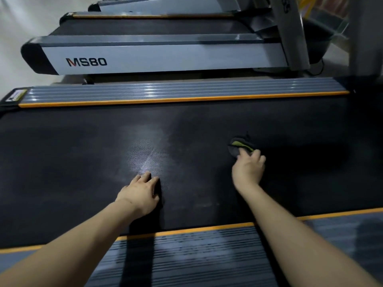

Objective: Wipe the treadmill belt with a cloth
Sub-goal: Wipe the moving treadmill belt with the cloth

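Observation:
The black treadmill belt (83,154) fills the middle of the view, with a pale shiny patch near its centre. A dark grey cloth with a yellow-green edge (238,145) lies on the belt to the right of that patch. My right hand (248,168) presses on the near side of the cloth, fingers bent over it. My left hand (141,193) rests flat on the belt just below the shiny patch, fingers together, holding nothing.
Ribbed grey side rails with orange strips border the belt, one far (165,93) and one near (186,255). A second treadmill marked MS80 (145,54) stands beyond, with a third behind it. A grey upright post (290,32) rises at the upper right.

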